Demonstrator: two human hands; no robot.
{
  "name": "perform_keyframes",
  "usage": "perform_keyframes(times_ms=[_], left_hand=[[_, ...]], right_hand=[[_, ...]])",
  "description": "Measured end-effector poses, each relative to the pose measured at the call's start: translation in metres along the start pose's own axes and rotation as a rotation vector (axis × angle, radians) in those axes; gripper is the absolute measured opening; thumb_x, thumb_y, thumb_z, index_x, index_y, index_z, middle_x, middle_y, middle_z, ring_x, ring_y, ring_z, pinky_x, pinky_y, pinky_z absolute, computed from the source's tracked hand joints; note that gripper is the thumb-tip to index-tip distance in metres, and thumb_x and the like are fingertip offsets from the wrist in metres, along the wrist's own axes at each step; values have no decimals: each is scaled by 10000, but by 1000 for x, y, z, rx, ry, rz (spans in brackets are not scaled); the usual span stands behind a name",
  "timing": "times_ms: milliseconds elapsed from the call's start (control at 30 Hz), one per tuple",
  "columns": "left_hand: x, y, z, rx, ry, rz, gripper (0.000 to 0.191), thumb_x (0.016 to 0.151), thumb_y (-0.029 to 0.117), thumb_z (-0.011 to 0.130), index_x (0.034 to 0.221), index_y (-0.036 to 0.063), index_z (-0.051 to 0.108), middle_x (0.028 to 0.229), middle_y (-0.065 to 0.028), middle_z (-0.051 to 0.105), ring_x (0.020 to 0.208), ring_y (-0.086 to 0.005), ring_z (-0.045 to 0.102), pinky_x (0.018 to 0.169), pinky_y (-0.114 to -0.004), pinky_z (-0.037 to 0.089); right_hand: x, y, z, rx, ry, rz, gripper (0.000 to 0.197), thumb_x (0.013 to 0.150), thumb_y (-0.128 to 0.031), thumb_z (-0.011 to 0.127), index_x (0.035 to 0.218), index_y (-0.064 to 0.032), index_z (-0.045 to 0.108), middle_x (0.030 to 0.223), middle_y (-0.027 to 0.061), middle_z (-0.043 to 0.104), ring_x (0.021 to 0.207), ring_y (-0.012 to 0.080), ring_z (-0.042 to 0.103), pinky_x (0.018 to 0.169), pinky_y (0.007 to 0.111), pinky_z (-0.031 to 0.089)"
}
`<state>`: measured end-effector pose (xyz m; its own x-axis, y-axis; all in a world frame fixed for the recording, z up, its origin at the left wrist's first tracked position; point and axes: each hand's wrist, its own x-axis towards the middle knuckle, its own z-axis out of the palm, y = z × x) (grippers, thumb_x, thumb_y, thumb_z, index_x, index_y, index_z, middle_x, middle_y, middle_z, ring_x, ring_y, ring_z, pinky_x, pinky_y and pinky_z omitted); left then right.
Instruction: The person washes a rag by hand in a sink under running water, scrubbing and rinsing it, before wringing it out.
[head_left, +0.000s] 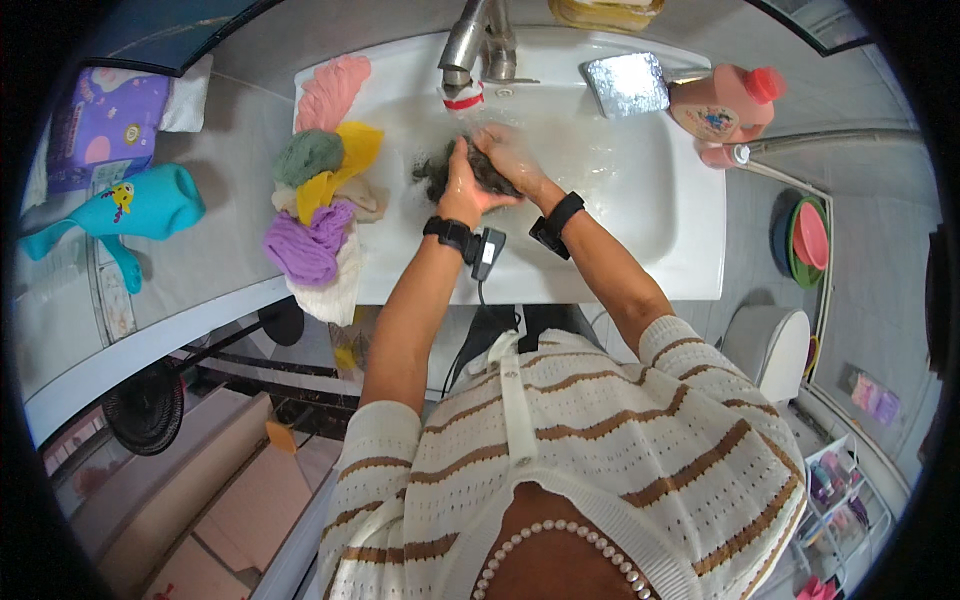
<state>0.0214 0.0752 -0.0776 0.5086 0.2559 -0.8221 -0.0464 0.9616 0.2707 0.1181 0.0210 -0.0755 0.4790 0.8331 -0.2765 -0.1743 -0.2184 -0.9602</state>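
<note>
A dark wet cloth (491, 174) is bunched between my two hands in the white washbasin (637, 195). My left hand (463, 186) grips it from the near left, thumb pointing up along it. From the far right, my right hand (514, 159) closes over the same cloth. Part of the dark fabric hangs out to the left of my left hand, over wet, soapy-looking basin floor. Just beyond my hands is the metal tap (463, 56), its spout tipped with a red-and-white piece. Cloudy water and splashes lie to the right of my hands.
Crumpled pink (330, 90), green (309, 156), yellow (334, 176) and purple (311, 241) cloths lie along the basin's left rim. A silver foil-like packet (628, 84) and a pink detergent bottle (720, 105) stand at the right rim. A turquoise pitcher (142, 202) lies on the left counter.
</note>
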Motion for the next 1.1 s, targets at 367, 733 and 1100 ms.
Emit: perform_keyframes(times_ms=[367,733,1100], left_hand=[[18,-3,-21,-1,-93,419,349,900,322,459,1125,64,528,1126,-99,562,1011,-246,556,921,-402,435],[-31,2,-9,607,272,197,653,852,320,586,1413,219,267,1432,-132,221,1273,-376,298,859,-576,419],[33,-12,-21,1887,200,51,715,807,489,554,1423,274,261,1483,-245,-33,1366,-431,18,1084,-518,157]], right_hand=[[-18,-2,27,-569,247,-458,214,888,-227,438,909,-35,529,798,244,607,720,436,579,647,516,462],[2,15,-87,-1127,422,428,502,918,-494,352,1357,-254,320,1475,151,155,1314,450,195,943,672,260],[23,123,-87,-1373,126,139,578,888,-511,408,1386,-239,296,1497,122,10,1351,415,73,1022,572,246]])
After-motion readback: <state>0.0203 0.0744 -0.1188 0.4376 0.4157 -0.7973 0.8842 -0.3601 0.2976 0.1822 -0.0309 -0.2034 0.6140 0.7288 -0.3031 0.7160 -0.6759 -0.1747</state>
